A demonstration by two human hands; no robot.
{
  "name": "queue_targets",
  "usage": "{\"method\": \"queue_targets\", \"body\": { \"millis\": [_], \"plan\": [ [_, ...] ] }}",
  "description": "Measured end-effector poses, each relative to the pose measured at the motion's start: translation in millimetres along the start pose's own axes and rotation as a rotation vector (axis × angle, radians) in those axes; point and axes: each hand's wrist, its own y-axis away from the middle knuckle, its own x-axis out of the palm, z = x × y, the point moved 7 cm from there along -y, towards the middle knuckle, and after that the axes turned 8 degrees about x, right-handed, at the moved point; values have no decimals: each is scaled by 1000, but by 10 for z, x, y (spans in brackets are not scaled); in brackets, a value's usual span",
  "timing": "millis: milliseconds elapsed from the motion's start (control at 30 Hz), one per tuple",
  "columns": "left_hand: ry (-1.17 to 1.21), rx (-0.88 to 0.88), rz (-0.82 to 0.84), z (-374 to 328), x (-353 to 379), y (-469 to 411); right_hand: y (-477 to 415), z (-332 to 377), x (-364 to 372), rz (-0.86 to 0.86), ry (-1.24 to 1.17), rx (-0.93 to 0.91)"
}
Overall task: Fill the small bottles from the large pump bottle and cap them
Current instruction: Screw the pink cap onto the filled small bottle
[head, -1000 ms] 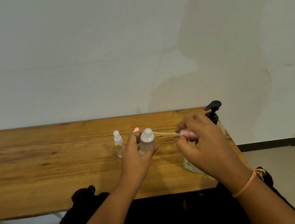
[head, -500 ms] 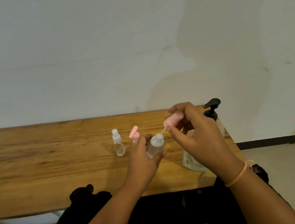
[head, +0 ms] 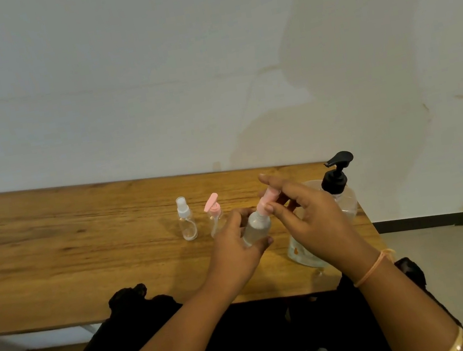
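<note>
Basically, left hand (head: 235, 255) gripped the small bottle (head: 257, 229), tilted over the table (head: 82, 248), while right hand (head: 313, 223) pinched the pink pump cap (head: 268, 199) at that bottle's neck. Large pump bottle (head: 340, 196) stood just right of the grip, behind the right hand. A white-capped spray bottle (head: 186, 223) and a pink-capped bottle (head: 215, 217) stood just left of it.

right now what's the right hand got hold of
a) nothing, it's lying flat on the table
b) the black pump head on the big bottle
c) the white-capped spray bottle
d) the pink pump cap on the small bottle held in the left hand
D: the right hand pinches the pink pump cap at the neck of the small bottle, which the left hand grips.
</note>
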Motion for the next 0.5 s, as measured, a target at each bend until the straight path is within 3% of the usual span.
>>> {"method": "queue_targets", "body": {
  "millis": [267, 500],
  "plan": [
    [3, -24, 4, -2, 4, -15, -9, -4, 61, 16, 31, -54],
    [18, -44, -6, 39, 17, -13, -62, -26, 62, -83, 64, -56]
  ]
}}
